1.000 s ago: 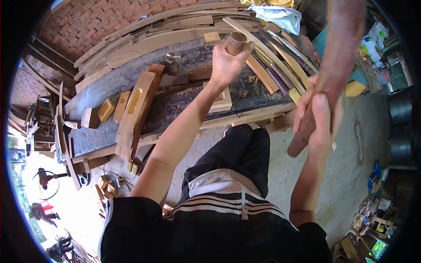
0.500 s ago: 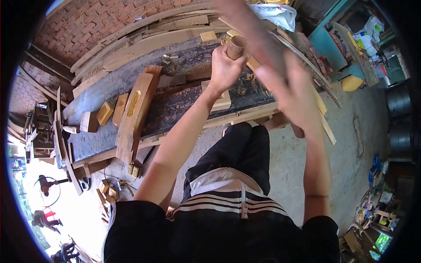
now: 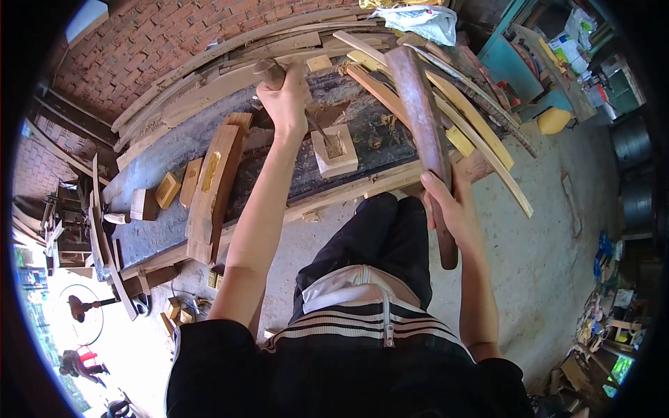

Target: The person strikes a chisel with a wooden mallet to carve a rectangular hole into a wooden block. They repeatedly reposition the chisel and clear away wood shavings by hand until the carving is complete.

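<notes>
My left hand point(image 3: 286, 103) is closed round the wooden handle of a chisel point(image 3: 317, 129), which leans to the left. Its blade reaches down into a hollow cut in a pale wooden block point(image 3: 339, 161) on the dark workbench point(image 3: 268, 174). Wood dust lies in that hollow. Further right, my right hand point(image 3: 451, 209) grips a long, worn wooden mallet point(image 3: 418, 104) near its lower end. The mallet's thick end points away from me, over the strips of wood at the bench's right side.
Left of the block lies a thick beam point(image 3: 212, 188) with a slot cut in it. Smaller pieces, among them a hollowed block point(image 3: 167, 190), sit beyond it. Long boards point(image 3: 209, 83) line the brick wall, and wooden strips point(image 3: 498, 160) overhang the bench's right end.
My left hand has moved left with the chisel, uncovering the hollowed block. The mallet, blurred and raised before, has come lower and is now still enough to show clearly.
</notes>
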A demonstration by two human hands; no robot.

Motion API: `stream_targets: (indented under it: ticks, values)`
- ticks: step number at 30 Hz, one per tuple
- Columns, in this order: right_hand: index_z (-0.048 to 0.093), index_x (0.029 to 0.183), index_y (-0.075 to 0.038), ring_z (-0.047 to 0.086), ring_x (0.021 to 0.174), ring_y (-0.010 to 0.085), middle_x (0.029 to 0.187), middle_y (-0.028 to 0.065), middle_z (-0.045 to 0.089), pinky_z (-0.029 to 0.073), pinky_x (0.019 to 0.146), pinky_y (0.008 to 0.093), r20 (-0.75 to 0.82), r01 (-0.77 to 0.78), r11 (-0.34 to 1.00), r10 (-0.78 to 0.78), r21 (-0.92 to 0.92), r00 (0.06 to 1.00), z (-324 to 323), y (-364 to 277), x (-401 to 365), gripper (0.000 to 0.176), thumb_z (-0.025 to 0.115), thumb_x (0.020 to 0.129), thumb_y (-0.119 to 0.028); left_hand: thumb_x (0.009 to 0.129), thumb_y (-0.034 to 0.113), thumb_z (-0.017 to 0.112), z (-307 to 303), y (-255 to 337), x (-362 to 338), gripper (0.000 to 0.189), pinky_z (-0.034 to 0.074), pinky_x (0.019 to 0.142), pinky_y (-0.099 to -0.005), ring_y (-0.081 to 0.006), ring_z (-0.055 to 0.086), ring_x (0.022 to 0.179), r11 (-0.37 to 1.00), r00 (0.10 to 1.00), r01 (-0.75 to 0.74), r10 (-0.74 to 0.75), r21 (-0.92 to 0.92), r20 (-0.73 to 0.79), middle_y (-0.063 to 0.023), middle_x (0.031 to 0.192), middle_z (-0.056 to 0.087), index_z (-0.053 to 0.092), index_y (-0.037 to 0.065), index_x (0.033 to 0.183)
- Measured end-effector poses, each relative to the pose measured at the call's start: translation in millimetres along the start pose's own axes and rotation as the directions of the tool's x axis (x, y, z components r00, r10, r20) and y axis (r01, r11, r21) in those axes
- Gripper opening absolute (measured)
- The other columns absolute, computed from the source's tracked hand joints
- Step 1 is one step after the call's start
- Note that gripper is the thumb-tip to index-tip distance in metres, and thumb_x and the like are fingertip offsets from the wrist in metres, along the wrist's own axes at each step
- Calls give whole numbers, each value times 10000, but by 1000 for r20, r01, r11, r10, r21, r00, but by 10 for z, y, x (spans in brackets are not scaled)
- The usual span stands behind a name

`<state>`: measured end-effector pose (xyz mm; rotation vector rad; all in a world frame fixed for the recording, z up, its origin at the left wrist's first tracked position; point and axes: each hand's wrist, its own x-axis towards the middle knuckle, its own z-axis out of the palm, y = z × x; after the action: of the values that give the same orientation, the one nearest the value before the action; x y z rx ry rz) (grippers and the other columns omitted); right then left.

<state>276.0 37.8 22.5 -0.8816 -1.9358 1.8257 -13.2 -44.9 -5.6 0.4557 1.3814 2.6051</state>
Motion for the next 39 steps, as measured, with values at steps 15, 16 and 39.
stream_targets:
  ticks: [15, 16, 39]
  values:
    - [548, 1083, 2, 479, 435, 95, 653, 21, 508, 404, 383, 246, -48, -27, 1000, 26, -11, 999, -49, 104, -96, 441, 678, 924, -388, 914, 157, 705, 277, -145, -61, 351, 264, 409, -239, -33, 386, 452, 995, 990, 10, -23, 96, 139, 60, 556, 461, 511, 99, 628]
    - [548, 1083, 2, 479, 435, 95, 653, 21, 508, 404, 383, 246, -44, -30, 999, 29, -10, 999, -44, 105, -86, 441, 678, 924, -388, 913, 154, 704, 269, -150, -58, 350, 265, 410, -240, -33, 387, 454, 995, 990, 7, -21, 100, 139, 59, 557, 463, 510, 96, 628]
    - [540, 1063, 8, 482, 438, 87, 672, 26, 521, 415, 385, 243, 2, -20, 999, 21, -27, 1000, 50, 65, 19, 433, 690, 921, -372, 915, 173, 708, 265, -116, -76, 299, 291, 425, -240, -42, 405, 468, 995, 990, 10, -24, 99, 141, 53, 571, 487, 569, 66, 673]
